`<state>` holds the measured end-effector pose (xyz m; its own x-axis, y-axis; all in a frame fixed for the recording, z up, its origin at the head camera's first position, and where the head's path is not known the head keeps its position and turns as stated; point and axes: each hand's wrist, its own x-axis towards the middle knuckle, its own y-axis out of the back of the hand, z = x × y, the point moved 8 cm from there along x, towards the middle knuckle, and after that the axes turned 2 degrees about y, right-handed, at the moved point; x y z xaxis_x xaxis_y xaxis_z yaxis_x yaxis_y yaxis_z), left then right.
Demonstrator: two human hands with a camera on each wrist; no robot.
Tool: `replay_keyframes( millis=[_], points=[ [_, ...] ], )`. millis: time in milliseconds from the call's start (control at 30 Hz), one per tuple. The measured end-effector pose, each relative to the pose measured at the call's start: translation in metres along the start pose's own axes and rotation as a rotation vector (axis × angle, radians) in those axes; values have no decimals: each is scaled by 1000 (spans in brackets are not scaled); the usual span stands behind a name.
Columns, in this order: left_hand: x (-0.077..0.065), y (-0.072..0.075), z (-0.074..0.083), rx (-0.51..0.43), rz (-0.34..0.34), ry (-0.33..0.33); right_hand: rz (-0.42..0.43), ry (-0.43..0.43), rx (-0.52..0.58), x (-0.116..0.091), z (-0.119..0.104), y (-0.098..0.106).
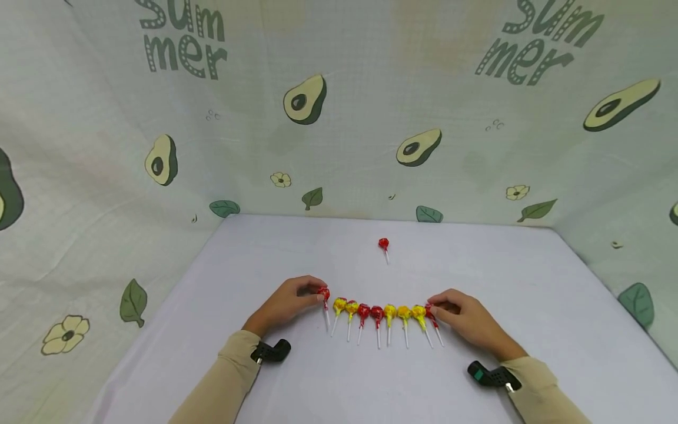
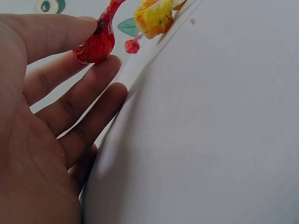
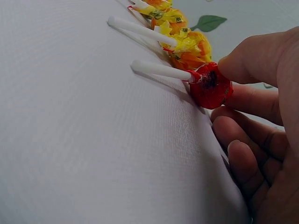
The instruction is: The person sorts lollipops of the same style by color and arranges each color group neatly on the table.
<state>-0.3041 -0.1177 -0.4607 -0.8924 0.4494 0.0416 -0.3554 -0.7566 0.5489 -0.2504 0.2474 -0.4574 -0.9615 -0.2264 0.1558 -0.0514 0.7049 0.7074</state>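
My left hand [image 1: 293, 301] pinches the head of a red lollipop [image 2: 97, 45] between thumb and fingers, at the left end of a row. At the row's right end, my right hand [image 1: 466, 318] pinches another red lollipop [image 3: 210, 86] by its wrapped head. Between them several lollipops lie side by side with sticks toward me: yellow ones [image 1: 339, 304] at the left, red ones [image 1: 363, 311] in the middle, then more yellow ones [image 1: 404, 312]. In the right wrist view, a yellow lollipop [image 3: 191, 49] lies right beside the red one.
One more red lollipop [image 1: 384, 242] lies alone farther back on the white table [image 1: 296, 247]. Behind the table hangs a cloth [image 1: 360, 171] printed with avocados and leaves. Each wrist wears a black camera [image 1: 275, 351].
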Motion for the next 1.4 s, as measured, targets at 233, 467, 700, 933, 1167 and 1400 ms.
replay_keyframes(
  millis=[233,467,700,933,1167,1400],
  points=[
    [-1,-1,3,-16,3,15,0,-6,2,-3,-1,0],
    [7,6,0,-69,20,59,-4,-5,4,-1,-3,1],
    [21,7,7,-124,14,43,-9,15,35,2,-1,1],
    [38,0,8,-153,-34,85,-1,33,28,1,0,-1],
    [54,3,6,-163,-26,147,11,62,-13,2,-2,-2],
    [68,1,5,-177,2,200,15,88,-1,0,-2,-2]
  ],
)
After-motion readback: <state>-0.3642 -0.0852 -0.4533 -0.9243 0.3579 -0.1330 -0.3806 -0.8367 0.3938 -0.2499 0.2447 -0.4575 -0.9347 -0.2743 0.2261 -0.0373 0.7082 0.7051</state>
